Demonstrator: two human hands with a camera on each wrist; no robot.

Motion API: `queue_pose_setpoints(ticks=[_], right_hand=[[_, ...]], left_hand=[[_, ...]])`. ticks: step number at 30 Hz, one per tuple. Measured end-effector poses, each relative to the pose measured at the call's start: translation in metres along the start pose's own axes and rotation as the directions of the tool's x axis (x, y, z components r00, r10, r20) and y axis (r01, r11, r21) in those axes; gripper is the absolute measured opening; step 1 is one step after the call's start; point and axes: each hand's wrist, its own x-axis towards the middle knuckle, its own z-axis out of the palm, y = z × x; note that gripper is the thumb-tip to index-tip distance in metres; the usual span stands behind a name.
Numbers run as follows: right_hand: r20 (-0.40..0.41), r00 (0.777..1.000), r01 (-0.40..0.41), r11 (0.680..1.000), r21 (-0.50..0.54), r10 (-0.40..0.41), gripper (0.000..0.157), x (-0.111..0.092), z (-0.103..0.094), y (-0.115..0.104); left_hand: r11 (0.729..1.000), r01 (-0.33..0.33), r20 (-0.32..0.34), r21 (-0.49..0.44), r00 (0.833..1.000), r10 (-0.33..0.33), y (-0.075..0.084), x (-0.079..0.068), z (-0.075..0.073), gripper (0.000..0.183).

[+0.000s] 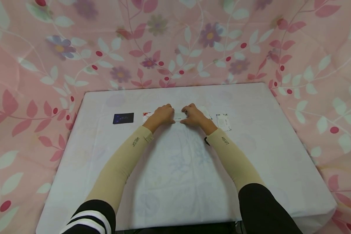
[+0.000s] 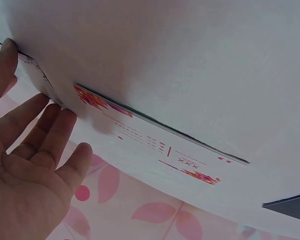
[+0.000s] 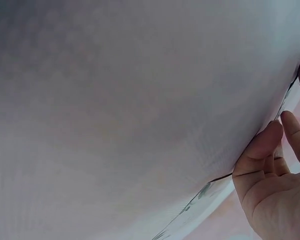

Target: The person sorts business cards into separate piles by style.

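Observation:
A pale card (image 1: 179, 116) lies flat on the cloth between the two hands. My left hand (image 1: 163, 114) grips its left end, with the thumb (image 2: 7, 57) at the near edge and several fingers at the side and far edge. Its right end is held by my right hand (image 1: 194, 116), whose thumb (image 3: 267, 140) presses the near edge. A white card with red-orange corners (image 1: 146, 115) is partly hidden behind the left hand. Beside the right hand, a white card with leaf print (image 1: 205, 112) is partly covered.
A dark blue card (image 1: 123, 118) lies at the left end of the row. At the right end is a white card with a dark floral border (image 1: 223, 122). White cloth covers the table (image 1: 175, 182); a pink floral curtain (image 1: 175, 42) hangs behind it.

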Motion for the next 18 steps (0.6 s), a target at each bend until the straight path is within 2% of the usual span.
queue_pose_setpoints(ticks=[11,15,18], right_hand=[[-0.001,1.0,0.0,1.0,0.009,0.0,0.066,0.0,-0.002,-0.004],[0.028,1.0,-0.006,1.0,-0.011,0.006,0.072,-0.001,-0.002,-0.005],[0.076,0.997,0.009,1.0,-0.028,-0.007,0.078,-0.005,-0.004,-0.008]], left_hand=[[0.999,-0.022,-0.031,0.047,0.999,0.023,0.001,-0.004,-0.004,0.058],[1.0,-0.007,-0.037,0.004,0.999,0.007,0.002,-0.008,-0.001,0.071],[1.0,-0.017,-0.076,-0.017,0.997,0.016,0.001,-0.015,0.004,0.082]])
